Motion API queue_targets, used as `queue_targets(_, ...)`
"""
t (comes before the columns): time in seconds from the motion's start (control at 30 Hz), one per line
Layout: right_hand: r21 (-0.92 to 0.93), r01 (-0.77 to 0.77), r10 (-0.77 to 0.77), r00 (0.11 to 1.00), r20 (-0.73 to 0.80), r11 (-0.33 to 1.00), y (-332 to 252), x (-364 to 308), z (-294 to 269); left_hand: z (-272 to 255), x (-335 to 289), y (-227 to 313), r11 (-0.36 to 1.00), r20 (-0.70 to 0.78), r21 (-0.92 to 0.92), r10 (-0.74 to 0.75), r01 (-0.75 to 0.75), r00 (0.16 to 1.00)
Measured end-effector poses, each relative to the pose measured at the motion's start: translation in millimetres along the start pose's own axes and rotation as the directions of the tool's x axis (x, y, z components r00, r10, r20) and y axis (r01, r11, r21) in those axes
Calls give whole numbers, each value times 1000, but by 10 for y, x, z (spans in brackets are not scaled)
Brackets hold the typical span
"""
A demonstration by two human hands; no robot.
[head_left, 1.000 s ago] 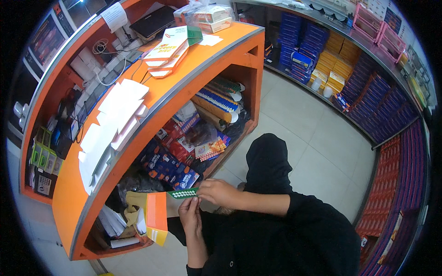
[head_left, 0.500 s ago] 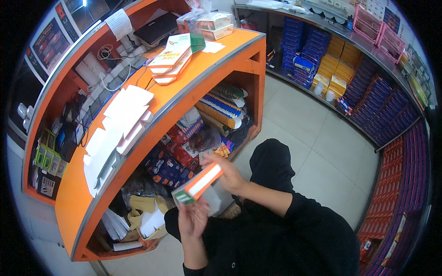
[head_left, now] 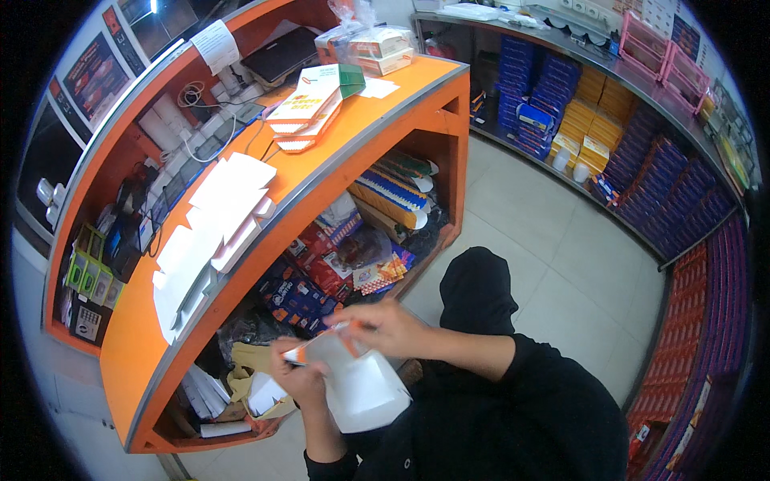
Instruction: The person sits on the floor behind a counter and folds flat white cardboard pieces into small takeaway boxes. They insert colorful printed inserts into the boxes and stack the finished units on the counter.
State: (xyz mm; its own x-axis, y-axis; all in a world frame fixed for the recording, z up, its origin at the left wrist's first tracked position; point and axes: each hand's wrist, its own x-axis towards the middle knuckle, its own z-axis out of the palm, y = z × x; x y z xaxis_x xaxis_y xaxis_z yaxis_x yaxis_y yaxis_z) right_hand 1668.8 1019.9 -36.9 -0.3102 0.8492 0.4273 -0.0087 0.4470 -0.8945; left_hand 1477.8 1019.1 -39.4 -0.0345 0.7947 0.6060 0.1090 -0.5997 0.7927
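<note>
An open paperboard box (head_left: 367,393) is tilted over my lap, its white inside facing up and its orange printed edges turned away from me. My left hand (head_left: 298,375) grips the left edge, thumb on the white side. Across the far edge lies my right hand (head_left: 387,327), its fingers closed on an orange flap. The box's outer face is mostly hidden. On the orange counter (head_left: 337,156) beside me are white unfolded cartons (head_left: 215,220) in a loose pile and a stack of printed orange-and-white box blanks (head_left: 309,108).
Below the counter, open shelves hold red and blue packets (head_left: 297,301), blanks (head_left: 393,192) and a brown carton of papers (head_left: 261,385). Stacks of blue boxes (head_left: 545,84) and yellow boxes (head_left: 585,116) stand under the metal bench (head_left: 593,52). Red stacks (head_left: 678,345) line the right.
The box has turned from its orange-and-green printed side to its white inside, and it now stands open. My left hand has moved left and up to its edge.
</note>
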Motion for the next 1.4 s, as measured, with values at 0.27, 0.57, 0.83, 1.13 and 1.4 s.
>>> queue_targets(0.27,-448,-196,381,846,373,872,134,33,-52,-121,16,-89,986,-1,15,-167,167,986)
queue_targets(0.57,-47,66,-75,974,-214,997,112,-27,-32,-122,-277,-294,792,-82,-136,-607,595,790)
queue_targets(0.83,708,-690,557,651,516,149,473,-121,224,-143,-465,-708,580,67,-543,-691,607,720)
queue_targets(1.13,-60,404,-293,546,-785,913,17,797,-1179,-499,-89,-393,923,-95,-279,-300,264,949)
queue_targets(1.4,-933,-154,-624,707,-334,325,-13,2844,-1777,-343,1206,102,745,132,616,223,-256,966)
